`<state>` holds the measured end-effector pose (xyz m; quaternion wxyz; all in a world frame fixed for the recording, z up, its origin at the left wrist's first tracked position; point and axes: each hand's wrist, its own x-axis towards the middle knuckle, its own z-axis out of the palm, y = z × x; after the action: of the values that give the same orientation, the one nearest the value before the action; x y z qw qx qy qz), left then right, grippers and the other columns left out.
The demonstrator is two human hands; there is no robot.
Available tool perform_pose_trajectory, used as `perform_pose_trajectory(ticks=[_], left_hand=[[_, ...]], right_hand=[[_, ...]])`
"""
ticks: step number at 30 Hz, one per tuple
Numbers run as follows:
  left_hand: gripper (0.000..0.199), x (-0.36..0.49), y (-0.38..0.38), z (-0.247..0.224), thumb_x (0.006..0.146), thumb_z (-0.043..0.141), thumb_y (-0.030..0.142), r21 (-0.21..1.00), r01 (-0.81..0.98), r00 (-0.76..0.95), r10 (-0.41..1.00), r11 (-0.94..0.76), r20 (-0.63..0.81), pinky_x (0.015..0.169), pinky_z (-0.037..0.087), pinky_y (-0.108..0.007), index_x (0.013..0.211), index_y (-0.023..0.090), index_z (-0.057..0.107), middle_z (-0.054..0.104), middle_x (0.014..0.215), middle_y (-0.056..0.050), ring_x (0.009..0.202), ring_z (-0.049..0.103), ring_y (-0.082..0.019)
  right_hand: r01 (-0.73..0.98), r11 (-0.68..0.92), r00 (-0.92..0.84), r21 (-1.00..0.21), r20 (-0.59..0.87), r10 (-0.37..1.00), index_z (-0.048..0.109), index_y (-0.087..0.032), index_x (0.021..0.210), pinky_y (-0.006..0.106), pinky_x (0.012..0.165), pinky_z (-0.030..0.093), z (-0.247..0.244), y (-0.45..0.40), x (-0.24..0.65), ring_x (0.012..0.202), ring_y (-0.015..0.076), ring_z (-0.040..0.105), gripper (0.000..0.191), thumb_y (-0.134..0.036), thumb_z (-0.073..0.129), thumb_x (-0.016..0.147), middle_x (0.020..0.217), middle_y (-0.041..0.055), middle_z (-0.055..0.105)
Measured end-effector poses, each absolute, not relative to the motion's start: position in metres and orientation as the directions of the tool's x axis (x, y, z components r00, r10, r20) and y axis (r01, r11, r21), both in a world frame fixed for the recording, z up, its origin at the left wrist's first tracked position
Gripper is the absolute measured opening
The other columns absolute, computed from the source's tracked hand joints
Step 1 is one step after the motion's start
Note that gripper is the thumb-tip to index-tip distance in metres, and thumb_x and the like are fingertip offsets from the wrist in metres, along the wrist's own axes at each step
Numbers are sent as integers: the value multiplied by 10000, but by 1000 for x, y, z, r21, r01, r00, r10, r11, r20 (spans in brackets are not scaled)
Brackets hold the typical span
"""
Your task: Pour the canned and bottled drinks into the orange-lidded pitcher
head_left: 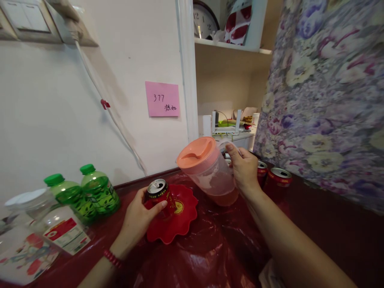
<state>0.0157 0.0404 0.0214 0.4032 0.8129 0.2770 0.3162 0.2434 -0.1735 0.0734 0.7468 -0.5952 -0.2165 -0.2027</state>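
Presently, one red can (160, 194), gripped in left hand (138, 212) at scalloped red dish (186, 222); one lidded jug (210, 178), part-filled, tilted, handle gripped in right hand (245, 170), no pour visible; further cans (279, 181), far right.

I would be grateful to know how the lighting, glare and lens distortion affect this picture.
Head view: glare streaks the plastic sheet and glints on the can; a soft shadow falls beside the cord; the switch plate leans with wide-angle distortion; the lower right is dim, yet the pink note reads clearly.
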Motion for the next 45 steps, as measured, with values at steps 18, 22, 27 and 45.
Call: perform_pose_trajectory(ticks=[18, 22, 27, 45], left_hand=[[683, 18, 35, 10, 659, 788, 510, 836, 202, 722, 654, -511, 225, 1062, 440, -493, 1211, 184, 554, 680, 1266, -140, 1184, 627, -333], [696, 18, 33, 11, 661, 783, 512, 834, 208, 732, 647, -511, 214, 1074, 431, -493, 1224, 180, 545, 667, 1287, -144, 1205, 613, -330], [687, 18, 31, 12, 648, 795, 495, 828, 208, 729, 647, -520, 224, 1069, 438, -502, 1213, 187, 557, 681, 1268, -135, 1193, 624, -335], [703, 20, 33, 13, 615, 812, 472, 839, 194, 745, 633, -509, 211, 1069, 460, -490, 1195, 186, 539, 679, 1275, -143, 1202, 629, -331]], right_hand=[[401, 408, 910, -820, 406, -80, 446, -215, 577, 240, 494, 303, 21, -142, 253, 517, 103, 350, 588, -706, 695, 783, 532, -86, 366], [361, 449, 927, -818, 366, -80, 459, -217, 586, 242, 493, 328, 15, -140, 255, 506, 102, 350, 595, -734, 700, 753, 521, -88, 365], [298, 514, 946, -805, 320, -48, 497, -209, 644, 227, 443, 283, 11, -137, 254, 465, 85, 308, 598, -767, 699, 724, 512, -101, 342], [337, 485, 937, -807, 337, -91, 469, -194, 659, 204, 442, 280, -10, -135, 262, 449, 72, 335, 533, -643, 627, 900, 546, -100, 362]])
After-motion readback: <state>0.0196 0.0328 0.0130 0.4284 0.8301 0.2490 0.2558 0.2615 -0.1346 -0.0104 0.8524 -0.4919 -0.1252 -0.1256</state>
